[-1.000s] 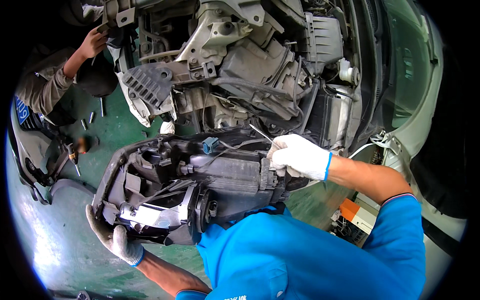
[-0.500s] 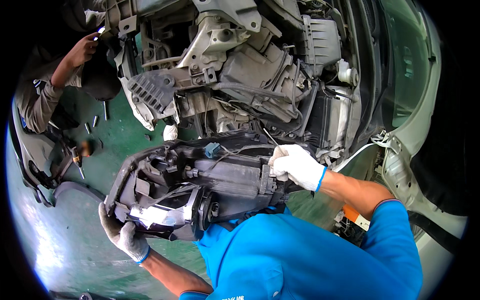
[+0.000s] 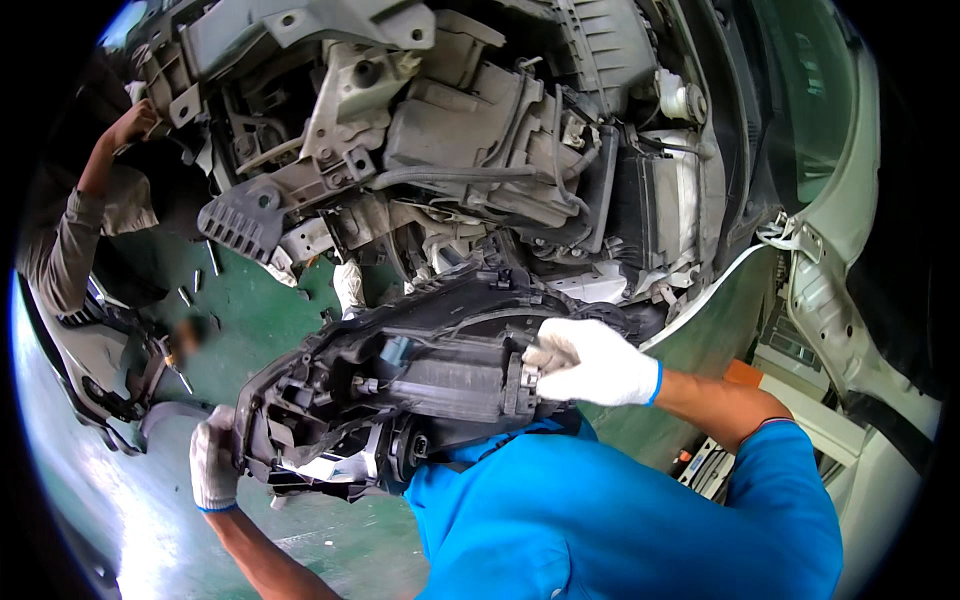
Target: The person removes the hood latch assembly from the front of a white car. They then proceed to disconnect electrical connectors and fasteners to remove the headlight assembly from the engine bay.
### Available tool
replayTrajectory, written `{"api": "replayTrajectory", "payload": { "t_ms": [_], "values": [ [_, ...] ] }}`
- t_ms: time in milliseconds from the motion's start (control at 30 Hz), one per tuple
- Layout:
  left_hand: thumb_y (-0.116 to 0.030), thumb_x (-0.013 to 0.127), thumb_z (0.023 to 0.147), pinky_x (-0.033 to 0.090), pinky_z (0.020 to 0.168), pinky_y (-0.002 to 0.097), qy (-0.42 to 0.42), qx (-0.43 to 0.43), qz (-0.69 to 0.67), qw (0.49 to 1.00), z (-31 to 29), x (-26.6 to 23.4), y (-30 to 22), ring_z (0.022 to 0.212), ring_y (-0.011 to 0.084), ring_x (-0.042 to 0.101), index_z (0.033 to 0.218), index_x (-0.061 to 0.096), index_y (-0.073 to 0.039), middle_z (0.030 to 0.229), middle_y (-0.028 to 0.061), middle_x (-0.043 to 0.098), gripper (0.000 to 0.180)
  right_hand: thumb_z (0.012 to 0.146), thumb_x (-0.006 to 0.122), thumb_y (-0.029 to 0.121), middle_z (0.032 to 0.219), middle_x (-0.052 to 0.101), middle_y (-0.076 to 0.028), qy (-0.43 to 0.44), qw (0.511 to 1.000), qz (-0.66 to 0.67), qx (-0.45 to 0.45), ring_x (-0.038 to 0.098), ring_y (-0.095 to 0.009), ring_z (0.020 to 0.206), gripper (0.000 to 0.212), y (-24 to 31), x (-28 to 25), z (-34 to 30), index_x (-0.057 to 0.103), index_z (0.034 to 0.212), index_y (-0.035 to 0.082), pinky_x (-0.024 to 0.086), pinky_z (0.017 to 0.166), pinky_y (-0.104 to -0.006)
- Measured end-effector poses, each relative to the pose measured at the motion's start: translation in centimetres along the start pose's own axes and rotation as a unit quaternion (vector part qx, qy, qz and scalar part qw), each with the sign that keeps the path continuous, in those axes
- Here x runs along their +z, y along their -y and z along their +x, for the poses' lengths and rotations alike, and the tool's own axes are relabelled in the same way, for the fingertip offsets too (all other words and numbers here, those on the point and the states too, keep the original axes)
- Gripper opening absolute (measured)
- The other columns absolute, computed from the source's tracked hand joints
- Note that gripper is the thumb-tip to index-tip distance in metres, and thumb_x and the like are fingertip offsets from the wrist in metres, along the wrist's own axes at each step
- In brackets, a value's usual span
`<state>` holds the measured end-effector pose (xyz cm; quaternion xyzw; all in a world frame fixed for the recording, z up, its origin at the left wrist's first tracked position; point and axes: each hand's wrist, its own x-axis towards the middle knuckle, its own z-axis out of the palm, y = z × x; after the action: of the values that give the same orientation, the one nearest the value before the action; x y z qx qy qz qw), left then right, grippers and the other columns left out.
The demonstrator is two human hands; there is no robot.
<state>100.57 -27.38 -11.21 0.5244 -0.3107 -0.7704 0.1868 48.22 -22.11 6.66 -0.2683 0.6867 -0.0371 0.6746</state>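
A black car headlight point(image 3: 430, 335) lies across in front of my blue-clad torso, its housing with sockets and wires facing up. My left hand point(image 3: 214, 462), in a white knit glove, is closed round its left end. In a matching glove, my right hand point(image 3: 600, 365) is bent over the right end, fingertips drawn together beside a grey ribbed block point(image 3: 521, 384). What those fingers hold, if anything, is hidden. A blue-grey plug point(image 3: 397, 351) sits in the middle of the housing, near a round black socket point(image 3: 412, 447).
The opened car front point(image 3: 450, 130) fills the area beyond, with brackets and hoses exposed. At far left are another person's arm point(image 3: 100, 175) and a detached body panel point(image 3: 85, 365). Small metal tools point(image 3: 184, 296) lie on the green floor. A white cabinet-like object point(image 3: 810, 410) stands at right.
The headlight's left end has dropped slightly, and my left hand has shifted left along it. A thin rod seen at my right hand no longer shows. The view has shifted.
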Motion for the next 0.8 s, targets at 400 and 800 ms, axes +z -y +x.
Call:
{"api": "replayTrajectory", "payload": {
  "t_ms": [400, 800],
  "values": [
    [-0.057, 0.046, 0.107, 0.045, 0.110, 0.0368, 0.040, -0.098, 0.127, 0.986, 4.4, 1.7, -3.1, 0.124, 0.0244, 0.061, 0.145, 0.054, 0.005, 0.138, 0.0165, 0.064, 0.073, 0.081, 0.072, 0.020, 0.093, 0.071, -0.023, -0.037, 0.982, -0.186, -0.021, 0.074, -0.037, 0.092, 0.034, 1.7, 0.0, -2.3, 0.064, 0.108, 0.000, 0.056, 0.080, -0.0441],
    [-0.091, 0.068, 0.069, 0.041, 0.115, 0.0366, 0.109, -0.068, 0.068, 0.989, 4.4, 6.5, -6.3, 0.132, 0.0259, 0.056, 0.149, 0.042, 0.013, 0.142, 0.0201, 0.059, 0.134, 0.088, 0.075, 0.011, 0.083, 0.065, -0.009, -0.056, 0.989, -0.140, 0.013, 0.064, -0.009, 0.086, 0.023, 2.0, 0.2, -1.5, 0.055, 0.087, -0.002, 0.053, 0.076, -0.0301]
  ]
}}
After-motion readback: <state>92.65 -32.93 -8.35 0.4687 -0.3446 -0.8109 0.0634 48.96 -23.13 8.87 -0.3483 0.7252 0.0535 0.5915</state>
